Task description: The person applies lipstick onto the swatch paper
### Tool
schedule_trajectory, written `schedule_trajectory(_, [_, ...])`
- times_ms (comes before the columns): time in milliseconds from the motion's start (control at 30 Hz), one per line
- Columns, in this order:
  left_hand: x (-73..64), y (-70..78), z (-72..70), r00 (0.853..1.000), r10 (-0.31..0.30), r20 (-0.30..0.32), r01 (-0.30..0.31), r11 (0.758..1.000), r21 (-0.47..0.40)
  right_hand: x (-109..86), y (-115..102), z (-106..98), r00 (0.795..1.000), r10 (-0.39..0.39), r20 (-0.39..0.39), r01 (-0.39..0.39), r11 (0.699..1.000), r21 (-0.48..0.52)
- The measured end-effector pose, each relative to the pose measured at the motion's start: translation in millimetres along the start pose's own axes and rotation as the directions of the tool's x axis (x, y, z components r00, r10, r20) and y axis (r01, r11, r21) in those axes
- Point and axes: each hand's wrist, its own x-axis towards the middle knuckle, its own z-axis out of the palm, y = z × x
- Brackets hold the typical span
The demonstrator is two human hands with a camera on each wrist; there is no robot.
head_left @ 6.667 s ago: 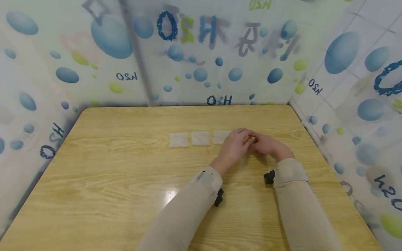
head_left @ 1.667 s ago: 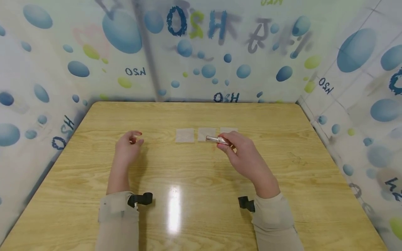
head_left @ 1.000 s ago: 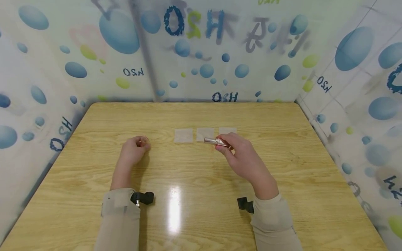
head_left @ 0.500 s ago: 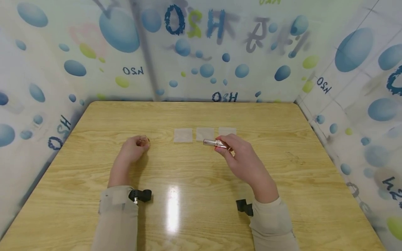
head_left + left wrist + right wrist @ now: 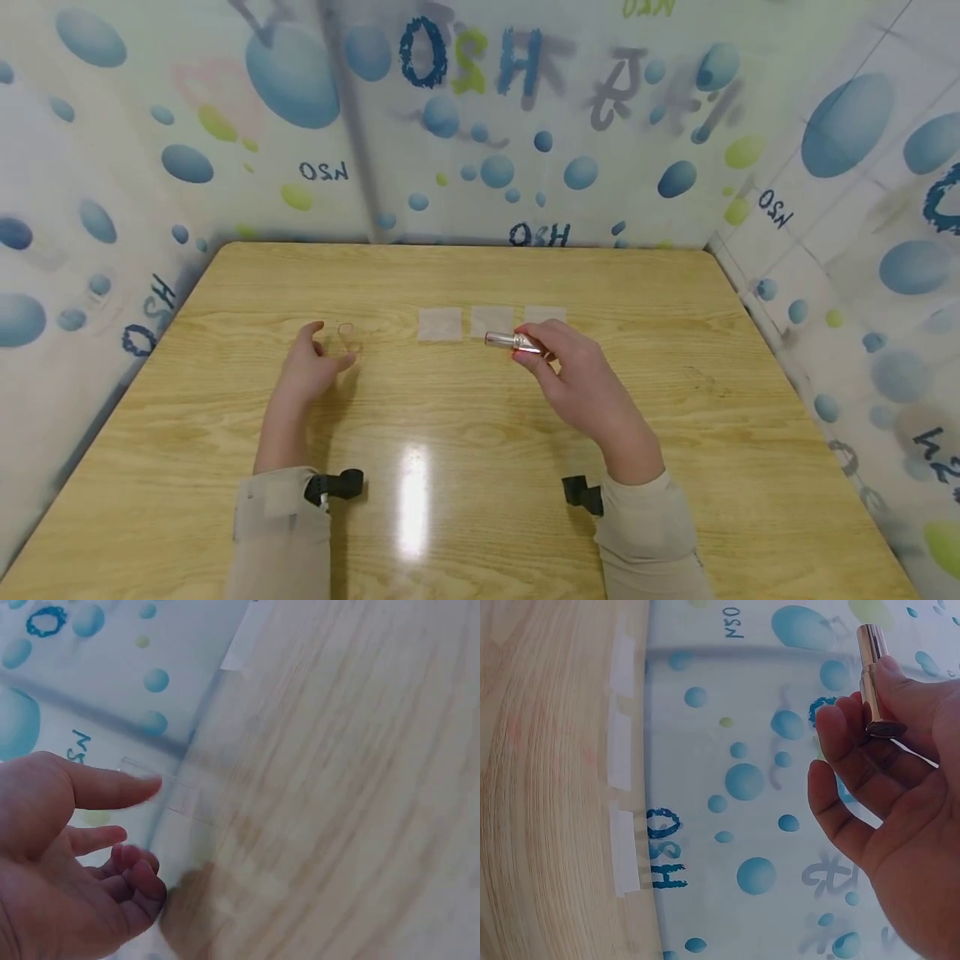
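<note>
My right hand pinches a shiny metallic lipstick tube between thumb and fingertips, above the table. In the right wrist view the lipstick tube points up, its dark base end near the fingers. A small clear cap stands on the table at the left; it is so transparent that its outline is faint. My left hand is beside the cap, thumb and forefinger spread apart with a gap around it. In the left wrist view the clear cap shows just past the thumb tip.
Three pale square sheets lie in a row on the wooden table, the right one partly behind my right hand. Patterned walls border the table at the back and sides. Each wrist wears a black camera mount.
Earlier both hands met at the right of the sheets. Then they separated, the right keeping the lipstick tube. My left hand set the clear cap down on the left and has let go of it.
</note>
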Motion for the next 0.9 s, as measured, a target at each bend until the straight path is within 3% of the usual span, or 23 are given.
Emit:
schedule_trajectory(100, [-9.9,7.0,-1.9,0.994,0.005,-0.111,-0.009,0.999,-0.030,0.6,-1.1,0.2,1.000,-0.008,-0.002,0.008,1.000,0.000])
schedule_trajectory(233, [-24.8,26.4,-4.9,0.968,0.022,-0.251,-0.051,0.993,-0.107,1.8,-2.5,0.7,1.000,-0.013,-0.005,0.013,1.000,0.000])
schedule_trajectory(333, [-38.7,44.2,-4.0,0.949,0.053,-0.310,-0.114,0.977,-0.182,3.5,-3.2,2.7,1.000,-0.012,0.000,0.012,1.000,0.000])
schedule_trajectory(433, [-52.0,61.8,0.4,0.942,0.105,-0.317,-0.197,0.942,-0.272,5.3,-4.8,5.2,1.000,-0.007,0.004,0.007,1.000,0.005])
schedule_trajectory(533, [-62.5,78.1,6.7,0.948,0.151,-0.282,-0.266,0.860,-0.436,6.6,-6.8,7.6,1.000,0.007,-0.004,-0.007,1.000,0.011])
schedule_trajectory(667, [-72.3,95.7,20.4,0.955,0.225,-0.195,-0.298,0.701,-0.648,9.2,-9.3,12.6,0.999,0.029,-0.034,-0.028,0.999,0.014])
schedule_trajectory(767, [-76.1,105.9,38.9,0.940,0.317,-0.128,-0.305,0.610,-0.731,12.2,-13.4,17.4,0.997,0.035,-0.068,-0.032,0.998,0.045])
schedule_trajectory(900, [-79.1,117.6,70.4,0.915,0.400,-0.059,-0.283,0.528,-0.801,15.6,-20.6,23.4,0.994,0.000,-0.107,0.014,0.992,0.124])
